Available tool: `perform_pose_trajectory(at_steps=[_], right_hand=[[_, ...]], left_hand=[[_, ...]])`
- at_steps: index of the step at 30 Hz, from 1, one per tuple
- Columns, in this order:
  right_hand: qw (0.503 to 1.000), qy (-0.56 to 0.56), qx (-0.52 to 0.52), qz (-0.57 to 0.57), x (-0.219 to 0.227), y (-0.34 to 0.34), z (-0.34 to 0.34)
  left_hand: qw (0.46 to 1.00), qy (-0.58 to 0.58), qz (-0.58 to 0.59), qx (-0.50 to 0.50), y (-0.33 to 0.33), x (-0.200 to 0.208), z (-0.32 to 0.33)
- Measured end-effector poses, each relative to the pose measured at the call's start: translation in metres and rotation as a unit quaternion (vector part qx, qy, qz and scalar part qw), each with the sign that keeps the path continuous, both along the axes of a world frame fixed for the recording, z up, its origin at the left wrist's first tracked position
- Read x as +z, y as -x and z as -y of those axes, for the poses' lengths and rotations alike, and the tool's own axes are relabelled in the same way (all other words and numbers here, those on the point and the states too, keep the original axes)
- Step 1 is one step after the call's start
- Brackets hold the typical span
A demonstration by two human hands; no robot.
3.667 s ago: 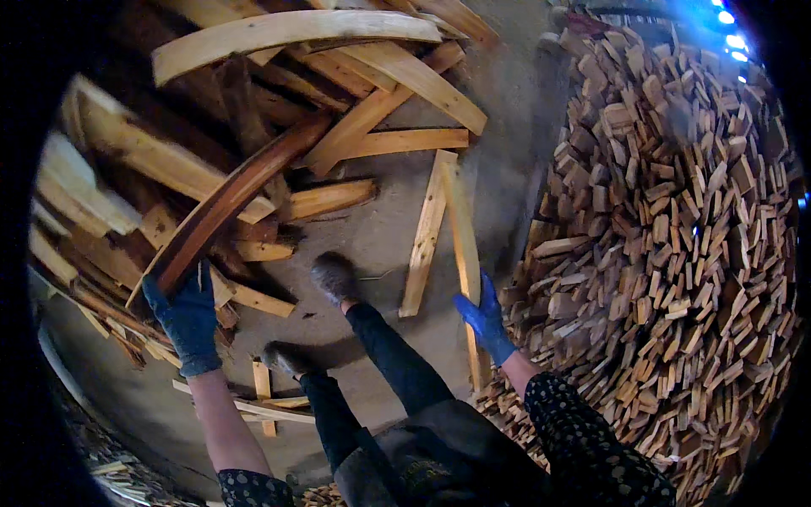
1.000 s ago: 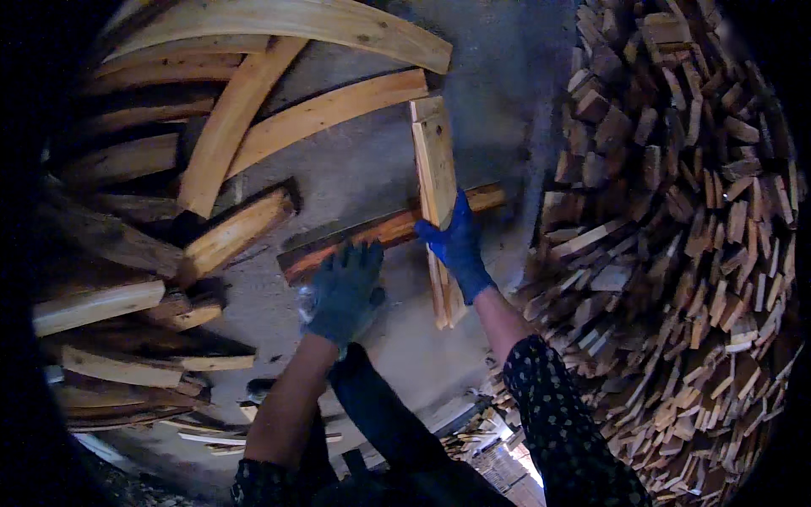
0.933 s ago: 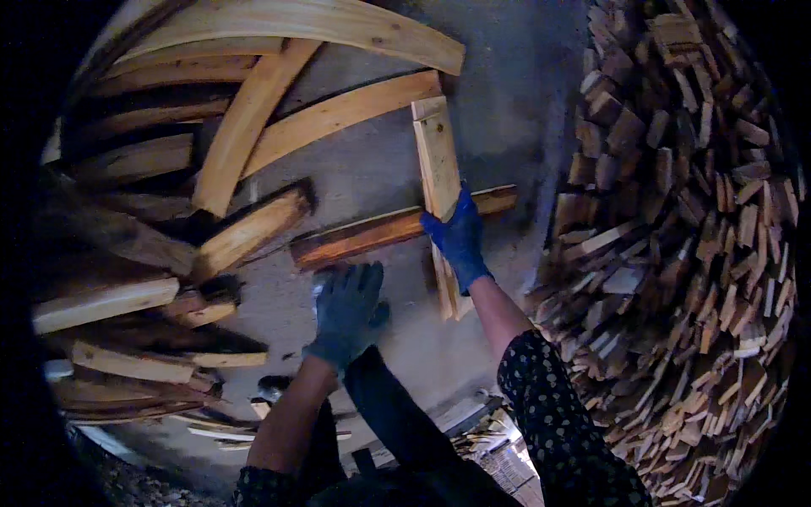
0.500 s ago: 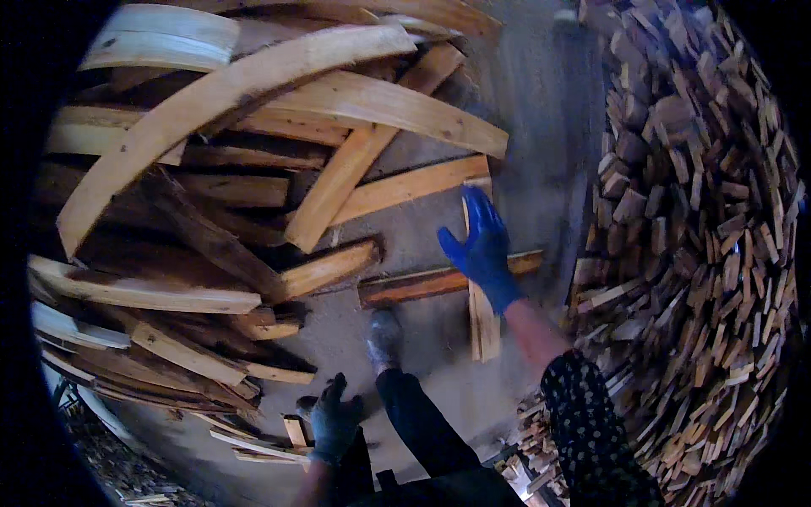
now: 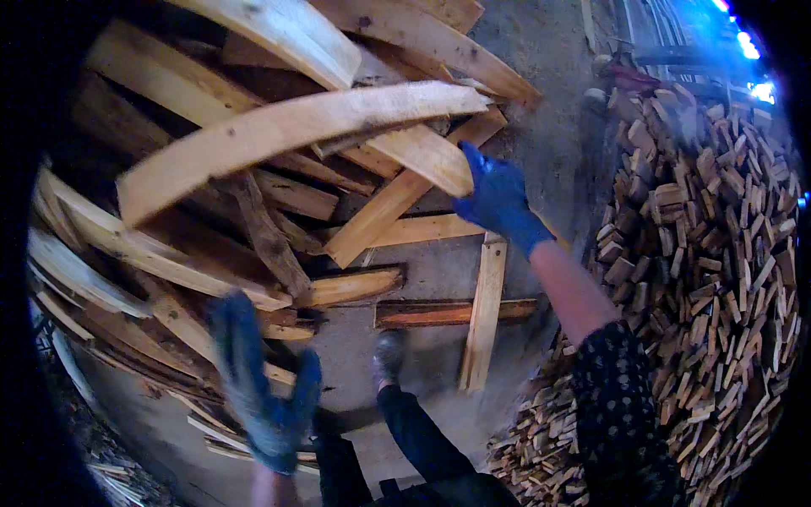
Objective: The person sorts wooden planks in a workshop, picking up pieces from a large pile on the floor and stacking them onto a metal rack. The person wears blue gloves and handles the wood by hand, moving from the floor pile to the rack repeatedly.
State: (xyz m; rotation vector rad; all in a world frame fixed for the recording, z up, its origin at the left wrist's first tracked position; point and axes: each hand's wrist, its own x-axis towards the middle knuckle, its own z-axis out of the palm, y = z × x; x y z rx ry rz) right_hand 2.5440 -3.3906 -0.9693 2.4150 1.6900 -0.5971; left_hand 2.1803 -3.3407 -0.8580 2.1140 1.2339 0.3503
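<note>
My right hand (image 5: 504, 201), in a blue glove, is at the right end of a pale wooden board (image 5: 427, 159), its fingers and thumb around that end. A long curved-looking board (image 5: 296, 127) lies across this board's left part and hides some of it. My left hand (image 5: 269, 389), in a grey-blue glove, is raised with fingers stretched and thumb apart. It holds nothing and hovers over the near edge of the board pile. On the floor, a narrow board (image 5: 483, 317) crosses a darker reddish strip of wood (image 5: 422, 313).
A jumbled pile of long boards (image 5: 203, 253) fills the left side. At right rises a large heap of short split wood pieces (image 5: 676, 279). My shoe (image 5: 389, 357) stands on the concrete floor near the reddish strip. Bright light enters at the upper right.
My right hand has moved from above the crossed pieces to the end of the pale board and closed on it. My left hand has risen and moved forward. The view has shifted.
</note>
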Motion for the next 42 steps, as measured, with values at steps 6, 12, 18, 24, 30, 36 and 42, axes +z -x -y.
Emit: perform_pose_trajectory(at_steps=[6, 12, 18, 24, 30, 36, 42], right_hand=[[0.925, -0.027, -0.239, -0.294, 0.055, 0.061, 0.083], [0.816, -0.015, -0.453, -0.358, 0.054, 0.135, 0.151], [0.829, -0.074, -0.516, -0.202, -0.006, 0.163, 0.277], [0.817, -0.198, -0.431, -0.327, -0.071, 0.135, 0.199], [0.77, -0.173, -0.553, -0.268, -0.132, 0.138, 0.085], [0.754, -0.232, -0.546, -0.282, -0.177, 0.151, 0.102], [0.694, -0.343, -0.453, -0.441, -0.184, 0.136, 0.128]], left_hand=[[0.92, -0.19, -0.157, -0.305, -0.085, 0.006, -0.153], [0.941, 0.013, -0.203, -0.272, -0.027, -0.103, -0.081], [0.924, 0.27, -0.196, -0.186, 0.006, -0.132, 0.025], [0.976, 0.105, -0.069, -0.175, -0.011, -0.183, 0.06], [0.981, 0.158, 0.015, -0.108, -0.103, -0.197, 0.021], [0.957, 0.216, -0.111, -0.161, -0.13, -0.206, 0.026], [0.836, 0.542, 0.016, -0.082, -0.042, -0.142, 0.045]])
